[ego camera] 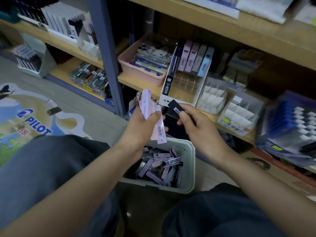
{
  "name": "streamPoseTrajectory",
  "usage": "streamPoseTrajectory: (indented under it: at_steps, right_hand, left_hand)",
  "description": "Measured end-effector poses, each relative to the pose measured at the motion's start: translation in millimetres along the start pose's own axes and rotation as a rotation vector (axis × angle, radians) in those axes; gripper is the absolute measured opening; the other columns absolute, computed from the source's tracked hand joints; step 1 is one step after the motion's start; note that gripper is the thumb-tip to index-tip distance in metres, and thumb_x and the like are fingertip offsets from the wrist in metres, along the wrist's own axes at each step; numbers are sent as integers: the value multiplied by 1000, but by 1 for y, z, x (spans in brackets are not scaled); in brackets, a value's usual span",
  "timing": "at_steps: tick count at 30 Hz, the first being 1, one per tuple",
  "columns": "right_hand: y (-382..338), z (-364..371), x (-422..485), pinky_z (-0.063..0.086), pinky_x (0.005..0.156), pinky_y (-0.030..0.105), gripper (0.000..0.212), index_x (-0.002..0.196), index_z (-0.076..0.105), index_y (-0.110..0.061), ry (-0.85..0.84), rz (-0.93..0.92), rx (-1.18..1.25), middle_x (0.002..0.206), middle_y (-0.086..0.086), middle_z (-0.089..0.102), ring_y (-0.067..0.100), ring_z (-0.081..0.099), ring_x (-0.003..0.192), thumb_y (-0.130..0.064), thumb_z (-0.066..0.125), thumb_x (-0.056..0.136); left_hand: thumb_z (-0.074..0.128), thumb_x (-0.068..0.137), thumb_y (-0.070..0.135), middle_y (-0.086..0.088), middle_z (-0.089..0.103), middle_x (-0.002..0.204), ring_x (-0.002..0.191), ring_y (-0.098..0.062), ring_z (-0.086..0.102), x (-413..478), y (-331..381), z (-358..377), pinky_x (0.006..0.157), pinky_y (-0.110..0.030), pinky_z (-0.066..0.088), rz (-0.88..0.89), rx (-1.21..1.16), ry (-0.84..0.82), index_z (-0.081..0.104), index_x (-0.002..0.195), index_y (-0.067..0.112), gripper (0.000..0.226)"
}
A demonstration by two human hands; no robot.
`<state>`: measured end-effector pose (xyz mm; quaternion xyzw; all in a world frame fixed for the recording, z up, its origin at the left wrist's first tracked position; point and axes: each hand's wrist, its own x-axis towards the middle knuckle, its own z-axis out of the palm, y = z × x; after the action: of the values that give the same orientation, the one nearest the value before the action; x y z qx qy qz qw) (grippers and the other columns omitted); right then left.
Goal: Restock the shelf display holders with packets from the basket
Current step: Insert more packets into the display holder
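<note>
A pale green basket (189, 171) stands on the floor between my knees, filled with several slim packets (160, 168) in lilac, pink and black. My left hand (143, 125) grips a bundle of pink and lilac packets (159, 129) above the basket's far rim. To its right, my right hand (193, 122) pinches a black packet (175, 109) with a barcode label. Just beyond, on the wooden shelf, stands a white display holder (183, 89); its back row holds pink, grey and blue packets, and its front slots are bare.
A pink tray (136, 72) of stationery sits left of the holder. Two more divided cardboard holders (237, 113) stand to its right, then a blue pen display (290, 124). A blue-grey shelf post (109, 65) rises at the left. A printed Pilot floor sticker (34, 120) lies nearby.
</note>
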<state>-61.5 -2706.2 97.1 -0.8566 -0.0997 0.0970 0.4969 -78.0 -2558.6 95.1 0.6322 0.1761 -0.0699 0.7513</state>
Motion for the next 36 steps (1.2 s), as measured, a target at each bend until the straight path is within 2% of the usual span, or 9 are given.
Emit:
streamPoseTrajectory:
  at_steps: [3,6,11,15,19,22,26,31,36]
  right_hand:
    - [-1,-7,0,33,87,18,38,131,51,-26,16,12,-22,105,-5,52,4,47,98,-33,29,101]
    - [-1,-9,5,34,88,10,32,128,53,-27,37,17,-3,116,1,52,6,48,104,-27,38,100]
    - [2,-10,17,41,73,8,21,94,55,-33,68,30,98,97,-11,62,-8,56,82,-12,57,92]
    - [4,-13,25,48,58,13,26,90,56,-31,80,45,186,87,-8,65,-2,62,63,-6,63,87]
    - [9,-26,41,50,56,14,15,94,61,-18,252,151,371,81,0,67,2,64,62,-10,68,82]
    - [16,-36,56,49,59,12,14,98,60,-10,382,190,459,74,0,67,0,63,62,-15,64,86]
    - [20,-41,80,52,71,15,12,104,55,-12,479,46,279,81,1,65,1,63,70,-11,45,98]
    - [14,-36,117,55,82,28,14,100,57,-25,499,-100,17,92,3,66,9,65,84,-14,51,96]
    - [6,-24,156,54,79,29,18,107,58,-17,555,-159,-156,91,-5,64,9,64,83,-19,62,90]
  left_hand:
    - [51,96,21,-3,65,89,55,-5,65,7,19,8,46,-16,50,21,45,-64,55,102,19,7]
    - [55,94,23,-4,63,86,57,-7,65,21,32,13,49,-22,53,35,111,-103,56,108,16,16]
    - [59,91,26,-3,63,87,71,-16,63,43,40,14,57,-28,48,-7,229,-134,53,122,9,36]
    - [60,90,25,-11,64,100,84,-25,65,58,36,18,65,-34,52,6,290,-166,51,124,11,37]
    - [58,92,20,-8,63,98,56,-9,64,73,34,21,49,-20,50,-11,230,-182,47,124,12,34]
    - [58,92,16,-7,62,100,54,-8,63,82,36,28,47,-18,50,-15,177,-192,48,123,13,33]
    - [57,92,18,-3,59,104,75,-10,62,98,40,31,47,-14,47,-6,137,-118,46,115,14,26]
    - [57,93,20,-1,58,94,48,1,58,118,47,22,38,-10,42,-13,83,-15,44,115,15,26]
    - [61,91,21,-8,64,100,56,-8,65,128,50,5,47,-18,52,-56,45,37,43,122,15,37]
